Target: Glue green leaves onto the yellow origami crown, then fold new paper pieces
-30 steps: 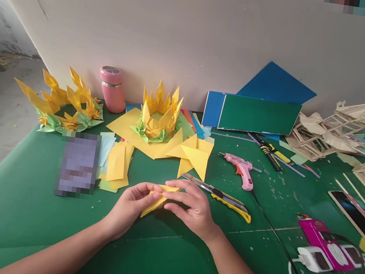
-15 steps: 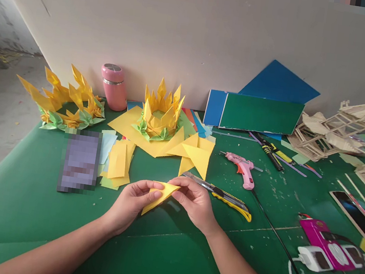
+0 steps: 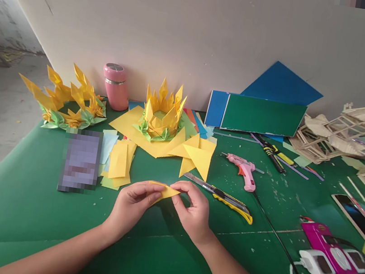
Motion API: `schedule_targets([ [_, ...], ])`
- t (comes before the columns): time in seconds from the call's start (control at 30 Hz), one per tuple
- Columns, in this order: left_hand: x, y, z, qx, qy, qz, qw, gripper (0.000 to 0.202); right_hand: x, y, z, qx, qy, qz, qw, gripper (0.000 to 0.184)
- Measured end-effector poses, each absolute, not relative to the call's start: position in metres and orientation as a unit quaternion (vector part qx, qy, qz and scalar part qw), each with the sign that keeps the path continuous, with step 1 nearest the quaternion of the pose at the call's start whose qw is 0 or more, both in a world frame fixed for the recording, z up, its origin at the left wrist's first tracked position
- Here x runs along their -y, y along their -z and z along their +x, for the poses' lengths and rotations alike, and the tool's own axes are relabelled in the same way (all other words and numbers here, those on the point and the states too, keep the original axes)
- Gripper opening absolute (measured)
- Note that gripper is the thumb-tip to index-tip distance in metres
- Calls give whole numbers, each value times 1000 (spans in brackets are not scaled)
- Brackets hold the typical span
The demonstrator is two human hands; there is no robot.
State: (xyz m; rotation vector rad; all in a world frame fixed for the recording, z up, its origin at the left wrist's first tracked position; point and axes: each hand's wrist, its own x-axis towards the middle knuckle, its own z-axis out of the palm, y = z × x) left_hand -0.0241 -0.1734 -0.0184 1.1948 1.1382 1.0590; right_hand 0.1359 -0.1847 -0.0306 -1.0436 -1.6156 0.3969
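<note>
My left hand pinches a small folded piece of yellow paper between thumb and fingers, a little above the green table. At the paper's right tip, the thumb and fingers of my right hand close on its edge. Part of the paper is hidden behind my left fingers. Just beyond my right hand lies a yellow utility knife with its blade out. Loose yellow paper sheets lie past the knife, and a stack of yellow paper pieces sits beyond my left hand.
Two yellow paper crowns, one central and another at left, flank a pink flask. A pink glue gun trails its cord to a magenta power strip. Wooden stick models and a phone are at right.
The folded paper has tilted, so less of its face shows below my left thumb. My right fingers have shifted slightly at its right tip. The view has moved a little.
</note>
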Motion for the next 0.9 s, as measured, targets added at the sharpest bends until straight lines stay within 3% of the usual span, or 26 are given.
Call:
schedule_targets([
  [0.47,177,14,-21,-456,-466,543,529,8,186,25,138,747,20,-402,529,23],
  [0.67,176,14,-21,-473,-454,529,539,10,186,22,137,768,62,-392,503,17],
  [0.9,176,19,-20,-491,-437,449,605,26,186,25,136,776,66,-415,470,14],
])
